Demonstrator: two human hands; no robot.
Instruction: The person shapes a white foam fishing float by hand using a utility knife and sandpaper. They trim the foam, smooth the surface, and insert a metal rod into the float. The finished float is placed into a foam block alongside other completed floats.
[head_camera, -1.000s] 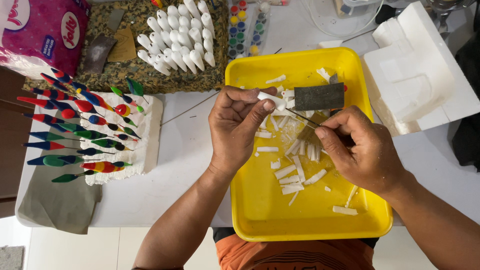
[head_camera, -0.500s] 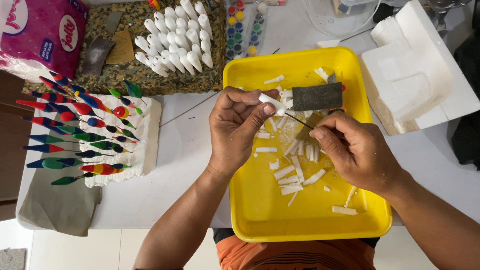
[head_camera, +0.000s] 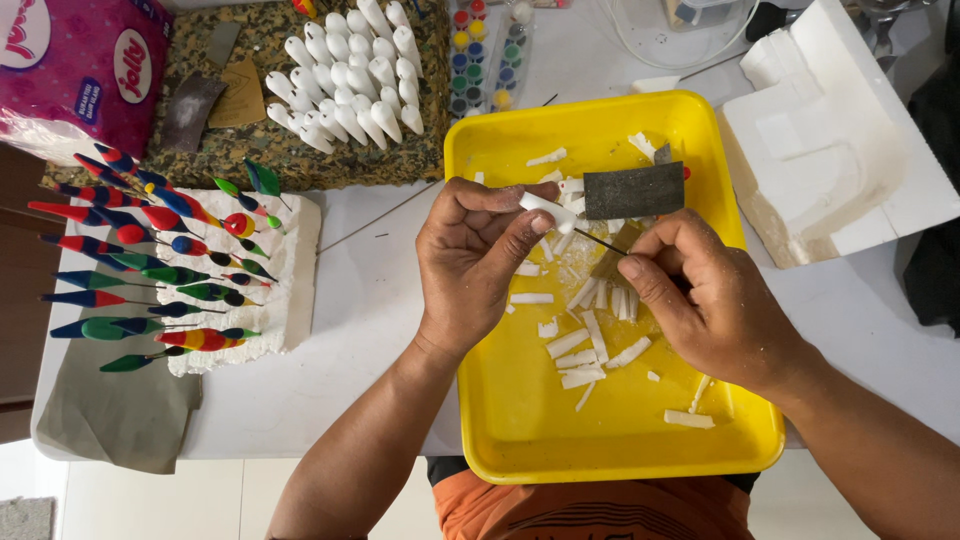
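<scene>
Left hand (head_camera: 480, 260) pinches a white foam stick (head_camera: 548, 208) over the yellow tray (head_camera: 520, 440) | right hand (head_camera: 705, 300) grips a thin dark rod (head_camera: 600, 241), tip at the stick | painted floats (head_camera: 150, 260) finished on foam block; white blanks (head_camera: 350, 75) unpainted; cut pieces (head_camera: 590, 345) remain

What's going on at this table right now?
A person holds a small white foam stick in the left hand while the right hand puts a thin dark rod to its end, over a yellow tray strewn with white foam pieces. A dark sanding block lies in the tray. Painted floats stand in a foam slab at left.
</scene>
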